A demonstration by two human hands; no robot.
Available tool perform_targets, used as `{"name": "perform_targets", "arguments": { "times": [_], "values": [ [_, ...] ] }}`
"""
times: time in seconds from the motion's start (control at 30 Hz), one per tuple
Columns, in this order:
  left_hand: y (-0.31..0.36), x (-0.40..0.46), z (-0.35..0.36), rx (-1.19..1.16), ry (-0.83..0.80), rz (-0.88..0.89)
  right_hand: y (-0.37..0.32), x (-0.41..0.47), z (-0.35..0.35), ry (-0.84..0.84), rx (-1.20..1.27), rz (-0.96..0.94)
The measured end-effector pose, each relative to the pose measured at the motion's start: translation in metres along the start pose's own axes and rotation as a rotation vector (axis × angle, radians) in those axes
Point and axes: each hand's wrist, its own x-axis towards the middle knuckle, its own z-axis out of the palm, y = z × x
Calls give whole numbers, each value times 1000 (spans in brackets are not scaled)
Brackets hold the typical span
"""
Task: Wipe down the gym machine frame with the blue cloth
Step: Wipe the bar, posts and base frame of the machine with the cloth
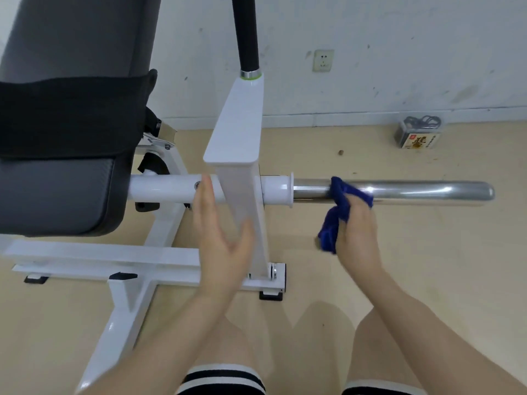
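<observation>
Gripping the blue cloth (338, 206), the right hand (356, 226) presses it against the chrome bar (413, 191) sticking out to the right of the white frame (236, 155). Left hand (219, 232) is wide, fingers straight, beside the frame's upright.

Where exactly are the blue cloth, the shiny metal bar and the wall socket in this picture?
blue cloth (338, 208): head view, on the bunched fold beside the right hand's fingers.
shiny metal bar (422, 190): head view, on its bare middle stretch.
wall socket (323, 60): head view, on the middle of its faceplate.
</observation>
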Motion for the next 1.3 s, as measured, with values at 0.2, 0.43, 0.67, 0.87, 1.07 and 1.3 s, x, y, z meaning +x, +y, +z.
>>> {"name": "perform_targets", "arguments": {
  "times": [0.2,0.43,0.67,0.87,1.07,1.3],
  "values": [
    [-14,-4,65,549,-417,498,-12,16,37,215,1239,813],
    [-16,51,106,982,-618,205,-2,31,13,267,1583,891],
    [-28,56,104,1021,-549,366,-19,34,28,180,1401,862],
    [-26,59,105,988,-519,392,-21,44,44,339,1084,824],
    [-27,55,102,979,-576,376,25,28,-30,689,366,607],
    [-28,55,102,958,-577,389,30,26,8,346,-301,-57]
  ]
}}
